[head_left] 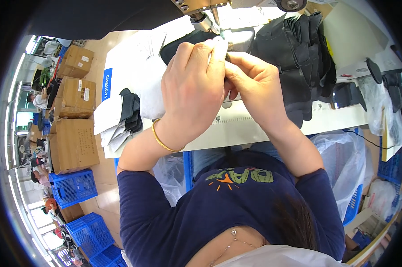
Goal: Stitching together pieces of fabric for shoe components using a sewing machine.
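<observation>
My left hand (194,82), with a gold bangle at its wrist, is raised close below the sewing machine head (203,21). Its fingers are curled and pinched together. My right hand (258,84) meets it there, thumb and fingertips also pinched. What lies between the fingertips is too small and hidden to name. A dark flat piece (167,52) with a rounded edge shows behind my left hand, partly covered by it. To the right of my hands lies a thick pile of black cut pieces (294,58).
White pieces (149,84) and a small black-and-white stack (130,111) lie on the white table (245,131). Cardboard boxes (76,144) and blue crates (74,188) line the floor at left. Clear plastic bags (341,155) hang below the table's right side. Other people sit far left.
</observation>
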Demonstrator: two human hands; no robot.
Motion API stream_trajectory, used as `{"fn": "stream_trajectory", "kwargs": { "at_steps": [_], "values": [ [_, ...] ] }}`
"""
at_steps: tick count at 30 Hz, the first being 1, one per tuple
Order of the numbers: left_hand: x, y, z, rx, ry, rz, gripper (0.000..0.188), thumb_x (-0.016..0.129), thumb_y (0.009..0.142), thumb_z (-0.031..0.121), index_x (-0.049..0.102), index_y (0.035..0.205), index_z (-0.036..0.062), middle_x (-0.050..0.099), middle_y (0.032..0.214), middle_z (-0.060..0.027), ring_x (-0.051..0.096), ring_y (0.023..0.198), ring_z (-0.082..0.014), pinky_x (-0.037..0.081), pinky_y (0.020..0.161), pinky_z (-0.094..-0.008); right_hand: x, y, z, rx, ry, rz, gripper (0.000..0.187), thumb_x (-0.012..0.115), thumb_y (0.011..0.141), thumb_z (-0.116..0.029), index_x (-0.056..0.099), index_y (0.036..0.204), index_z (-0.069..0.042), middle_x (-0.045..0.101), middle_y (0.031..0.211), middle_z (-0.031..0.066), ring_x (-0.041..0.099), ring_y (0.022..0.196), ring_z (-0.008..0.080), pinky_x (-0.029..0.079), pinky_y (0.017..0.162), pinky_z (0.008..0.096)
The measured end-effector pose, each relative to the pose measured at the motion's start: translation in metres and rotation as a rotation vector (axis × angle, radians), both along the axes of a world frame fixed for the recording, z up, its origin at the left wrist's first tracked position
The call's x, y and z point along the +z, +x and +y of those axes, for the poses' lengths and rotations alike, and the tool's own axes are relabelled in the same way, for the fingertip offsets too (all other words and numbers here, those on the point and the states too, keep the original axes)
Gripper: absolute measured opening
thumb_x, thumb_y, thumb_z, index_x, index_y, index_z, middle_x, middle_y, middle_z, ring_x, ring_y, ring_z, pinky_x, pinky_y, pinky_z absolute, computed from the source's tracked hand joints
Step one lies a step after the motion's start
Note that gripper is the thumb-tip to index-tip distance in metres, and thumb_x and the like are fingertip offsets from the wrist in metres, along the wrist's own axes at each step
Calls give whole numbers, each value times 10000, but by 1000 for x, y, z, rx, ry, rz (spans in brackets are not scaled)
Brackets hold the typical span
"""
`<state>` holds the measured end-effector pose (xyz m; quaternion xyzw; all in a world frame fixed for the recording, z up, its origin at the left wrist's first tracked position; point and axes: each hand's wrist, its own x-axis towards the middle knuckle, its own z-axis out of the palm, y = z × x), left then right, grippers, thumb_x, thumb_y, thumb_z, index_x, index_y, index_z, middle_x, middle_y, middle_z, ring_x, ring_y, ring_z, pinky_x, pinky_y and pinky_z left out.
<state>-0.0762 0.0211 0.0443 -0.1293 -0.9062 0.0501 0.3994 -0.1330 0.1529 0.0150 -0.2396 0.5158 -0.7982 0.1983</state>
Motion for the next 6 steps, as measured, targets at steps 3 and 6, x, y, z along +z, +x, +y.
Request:
{"fn": "stream_trajectory", "kwargs": {
  "at_steps": [3,6],
  "values": [
    [4,-3,-3,35,27,-52,579,818,557,157,645,1086,1,607,1008,-84,564,908,-249,521,691,-338,3,-5,0,-7,13,13,207,580,977,-78,686,1107,44,697,836,46,635,611,70,509,548,207],
    [7,-5,1,61,107,-64,347,680,726,-24,698,1066,45,649,967,-90,614,880,-274,519,731,-360,3,-8,-1,-7,9,24,215,584,975,-83,689,1121,35,700,834,52,645,606,81,513,552,205]
  ]
}}
